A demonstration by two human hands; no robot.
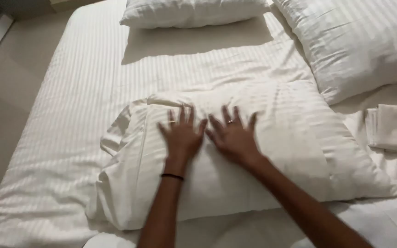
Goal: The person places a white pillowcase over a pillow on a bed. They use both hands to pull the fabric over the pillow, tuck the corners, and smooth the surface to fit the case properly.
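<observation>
Both hands lie flat, palms down, on a white striped pillow [263,151] that rests across the near part of a bed [60,138] covered in a matching striped sheet. The left hand [182,138] has its fingers spread apart and pressed onto the pillowcase, a dark band around its wrist; the right hand [233,138] sits just beside it, fingers likewise splayed, its thumb almost touching the left hand's fingers, though motion blur makes it hard to tell whether they meet. Neither hand grips anything. Left of the left fingers, the open end of the pillowcase [120,138] bunches in loose folds. Beyond the fingertips, a second pillow [194,11] lies at the head of the bed, and a third pillow [359,46] lies beyond and right of the right fingers. Further right of them rests a folded white cloth [396,128].
</observation>
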